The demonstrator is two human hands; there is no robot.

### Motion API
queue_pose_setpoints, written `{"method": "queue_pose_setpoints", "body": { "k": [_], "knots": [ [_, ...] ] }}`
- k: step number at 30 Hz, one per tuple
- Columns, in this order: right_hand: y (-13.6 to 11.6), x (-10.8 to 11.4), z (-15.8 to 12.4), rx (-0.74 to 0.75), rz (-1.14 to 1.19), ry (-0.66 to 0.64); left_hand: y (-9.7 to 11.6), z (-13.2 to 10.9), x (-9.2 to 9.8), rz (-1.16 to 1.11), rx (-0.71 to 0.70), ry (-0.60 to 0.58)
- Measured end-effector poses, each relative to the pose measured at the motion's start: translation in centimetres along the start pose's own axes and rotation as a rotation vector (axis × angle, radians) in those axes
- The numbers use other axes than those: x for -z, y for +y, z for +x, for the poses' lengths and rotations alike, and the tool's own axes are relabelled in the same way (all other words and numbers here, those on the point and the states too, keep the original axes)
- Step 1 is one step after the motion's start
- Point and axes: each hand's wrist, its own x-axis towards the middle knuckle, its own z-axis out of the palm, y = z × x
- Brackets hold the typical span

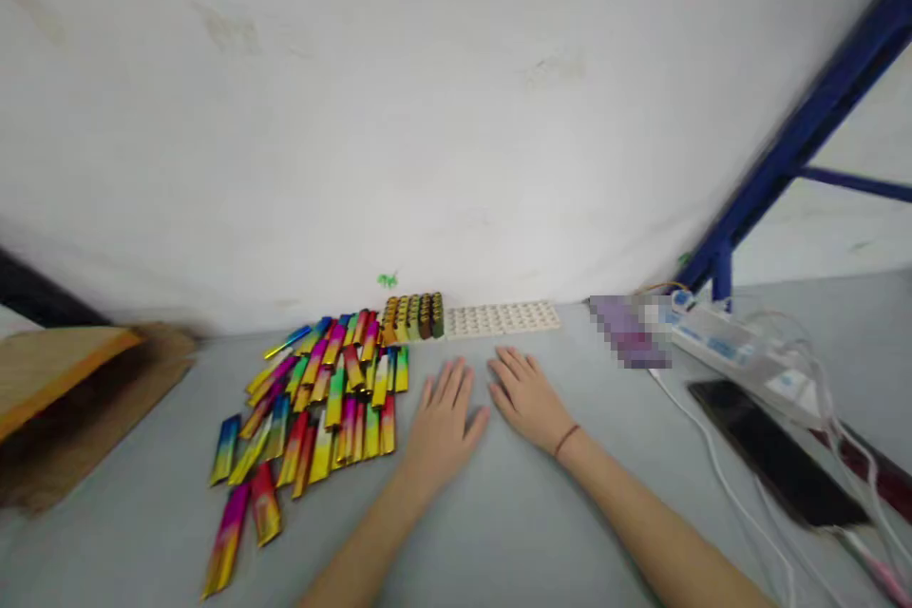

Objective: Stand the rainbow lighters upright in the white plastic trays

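Foil-wrapped sticks (pixel 334 399) just beside left fingers (pixel 448 382) (palms down)

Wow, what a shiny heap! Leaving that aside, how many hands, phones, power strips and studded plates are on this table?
Hands: 2 (left hand, right hand)
Phones: 1 (phone)
Power strips: 1 (power strip)
Studded plates: 1 (studded plate)
Total: 5

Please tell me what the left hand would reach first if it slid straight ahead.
The left hand would probably meet the cream studded plate first, though depth is unclear.
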Motion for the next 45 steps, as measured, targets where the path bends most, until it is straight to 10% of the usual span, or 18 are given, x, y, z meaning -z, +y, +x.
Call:
{"method": "queue_pose_setpoints", "body": {
  "k": [32, 39, 45],
  "knots": [
    [-1.2, 0.4, 1.8, -0.072, -0.111, 0.135, -0.1, 0.5, -0.4, -0.133, -0.031, 0.109],
    [-2.6, 0.6, 4.7, -0.200, -0.214, 0.148, -0.9, 0.4, 0.3, -0.300, -0.034, 0.327],
    [-3.1, 0.7, 1.0, -0.016, -0.195, 0.242, -1.4, 0.1, 0.4, -0.319, 0.010, 0.452]
  ]
}}
